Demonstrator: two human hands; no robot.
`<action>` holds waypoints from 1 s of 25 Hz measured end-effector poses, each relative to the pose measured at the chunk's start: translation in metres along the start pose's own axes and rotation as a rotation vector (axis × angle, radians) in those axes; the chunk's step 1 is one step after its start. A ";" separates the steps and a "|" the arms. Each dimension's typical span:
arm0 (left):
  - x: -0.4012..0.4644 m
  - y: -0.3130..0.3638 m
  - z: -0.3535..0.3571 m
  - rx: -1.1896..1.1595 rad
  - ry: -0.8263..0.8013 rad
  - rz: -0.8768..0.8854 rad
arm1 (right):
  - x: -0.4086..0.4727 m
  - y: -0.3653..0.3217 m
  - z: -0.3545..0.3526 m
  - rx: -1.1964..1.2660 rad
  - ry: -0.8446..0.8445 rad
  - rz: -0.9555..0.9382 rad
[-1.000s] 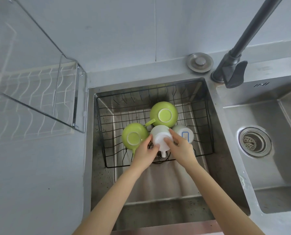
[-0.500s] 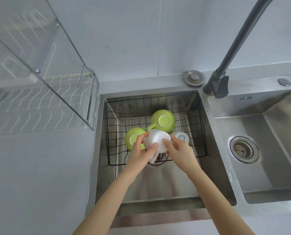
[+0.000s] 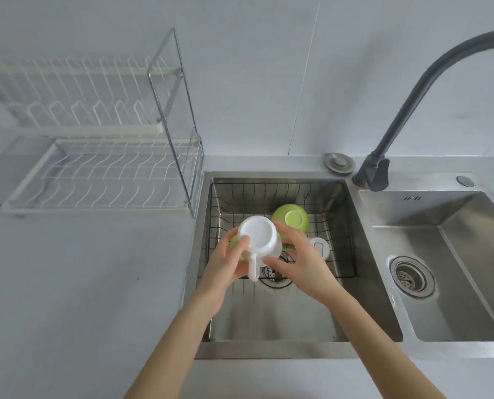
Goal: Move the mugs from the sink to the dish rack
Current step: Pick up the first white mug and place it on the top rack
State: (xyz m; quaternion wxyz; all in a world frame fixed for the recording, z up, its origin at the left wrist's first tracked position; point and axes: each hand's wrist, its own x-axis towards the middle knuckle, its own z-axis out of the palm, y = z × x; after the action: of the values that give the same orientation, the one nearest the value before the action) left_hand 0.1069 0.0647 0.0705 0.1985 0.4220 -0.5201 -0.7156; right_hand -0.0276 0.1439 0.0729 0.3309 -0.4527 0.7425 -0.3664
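Looking down over a grey counter, the frame shows a two-tier white wire dish rack point(image 3: 101, 174) standing bare in the upper left and a steel double sink point(image 3: 268, 349) filling the centre and right, with a dark tap point(image 3: 412, 105) arching over it. A black wire basket point(image 3: 343, 226) sits in the left basin. Inside it, a green mug point(image 3: 293, 218) rests upside down at centre, and a white mug with a blue mark point(image 3: 322, 247) lies just to its right; a second green mug point(image 3: 234, 243) seems to hide behind the left hand. At centre, a white mug point(image 3: 258, 234) is held upside down above the basket, handle pointing toward the bottom of the frame. The left hand point(image 3: 228, 266) grips its left side near the handle; the right hand point(image 3: 300, 260) cups its right side, fingers loosely spread. This looks like the lift-out step. Next, the mug needs carrying up and left to the rack.
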 end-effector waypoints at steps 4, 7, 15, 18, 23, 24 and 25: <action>-0.022 0.007 -0.023 0.021 0.023 0.059 | -0.001 -0.024 0.023 -0.074 0.016 -0.143; -0.034 0.016 -0.052 0.030 0.006 0.066 | 0.000 -0.044 0.042 -0.065 0.047 -0.202; -0.048 0.056 -0.135 0.264 -0.077 0.232 | 0.014 -0.112 0.063 0.001 0.044 -0.253; -0.046 0.081 -0.159 0.377 0.014 0.404 | 0.019 -0.148 0.064 0.013 0.042 -0.291; -0.046 0.132 -0.195 0.484 0.050 0.597 | 0.038 -0.207 0.068 0.064 0.044 -0.366; -0.045 0.142 -0.200 0.499 0.056 0.622 | 0.043 -0.216 0.069 0.061 0.047 -0.374; -0.043 0.151 -0.206 0.510 0.057 0.641 | 0.047 -0.225 0.069 0.056 0.056 -0.380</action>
State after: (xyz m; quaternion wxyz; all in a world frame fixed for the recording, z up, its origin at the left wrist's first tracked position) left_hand 0.2749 -0.0803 0.2046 0.3148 0.2937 -0.7804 -0.4534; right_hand 0.1086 0.0111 0.2195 0.2472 -0.5650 0.6422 -0.4553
